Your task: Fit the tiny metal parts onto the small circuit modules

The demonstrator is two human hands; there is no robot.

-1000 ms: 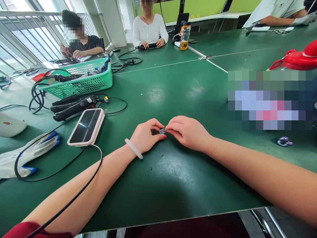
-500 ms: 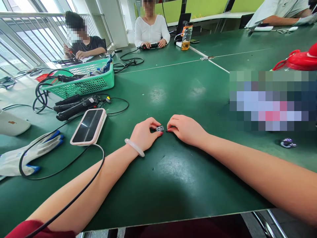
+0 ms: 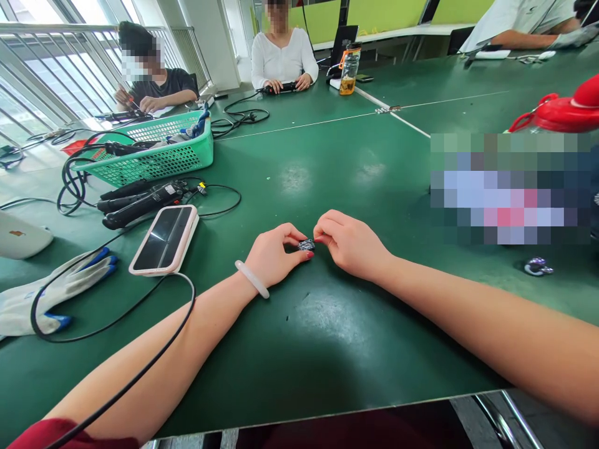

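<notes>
A tiny dark part with a silvery top [image 3: 306,245] rests on the green table [image 3: 327,324]. My left hand [image 3: 274,255], a pale bangle on its wrist, pinches this small part between thumb and forefinger. My right hand [image 3: 350,244] is curled beside it, its fingertips closed together and touching the part's right edge. Whether anything else sits between the right fingers is too small to tell.
A phone in a pink case [image 3: 163,239], a white work glove [image 3: 51,293] and black cables lie to the left, behind them black tools [image 3: 135,202] and a green basket [image 3: 150,149]. A small shiny piece [image 3: 538,267] lies right. Other people sit across the table.
My right hand drew a little away from the part half a second ago, then came back; its fingertips touch the part again. My left hand kept its pinch.
</notes>
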